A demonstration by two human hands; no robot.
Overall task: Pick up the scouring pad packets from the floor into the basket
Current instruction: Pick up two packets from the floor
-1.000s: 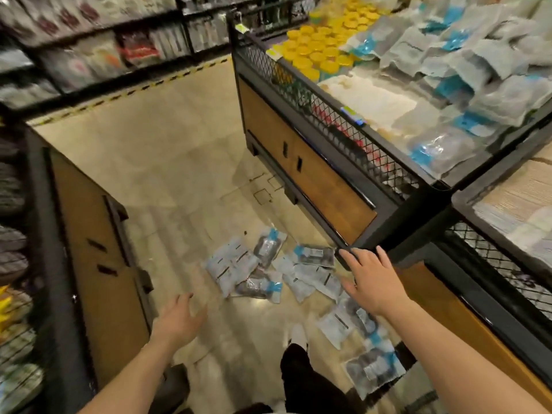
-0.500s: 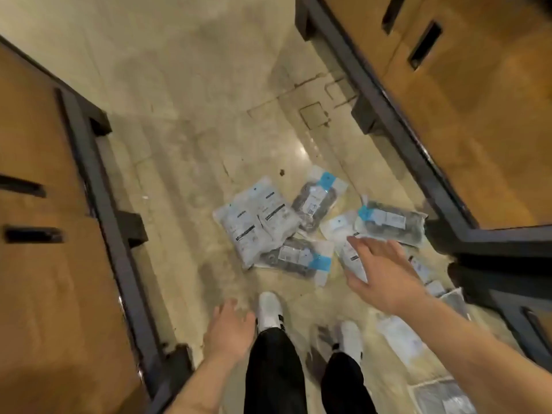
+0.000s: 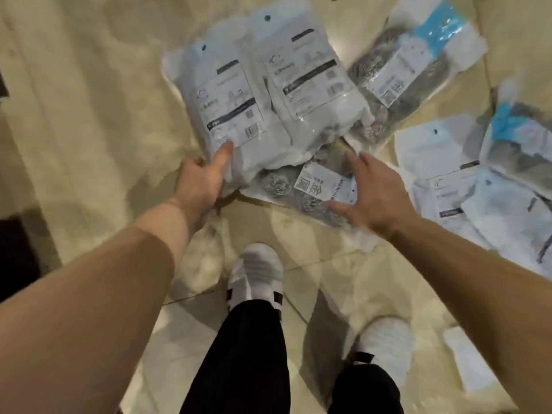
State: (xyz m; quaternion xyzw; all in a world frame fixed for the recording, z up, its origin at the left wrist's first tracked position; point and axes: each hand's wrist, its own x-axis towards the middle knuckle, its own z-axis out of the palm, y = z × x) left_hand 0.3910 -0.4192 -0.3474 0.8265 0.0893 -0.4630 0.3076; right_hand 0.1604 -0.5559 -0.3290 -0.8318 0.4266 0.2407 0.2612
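**Floor**: pale beige tile. Packets lie scattered on it just ahead of two white shoes.

**Left white packet**: flat white pouch with a round hang hole at its far end. The label has dark bars and a barcode, and its print is too blurred to read. The left hand grasps its near corner, thumb on top and fingers hidden beneath.

**Right white packet**: same kind and same label layout, touching the first along one side.

**Wire-wool packet**: clear pouch of grey metal scourers, partly under both white packets. Its white label carries large Chinese characters and a strip of small print, neither legible.

**Right hand**: fingers straight and spread, grasping nothing, over the near end of the wire-wool packet. Contact cannot be told.

**Blue-topped packet**: clear pouch of scourers with a blue header and a white label bearing a square code. It lies beside the right white packet.

**Heap of packets**: white and blue-topped pouches overlapping, to the right of the right hand.
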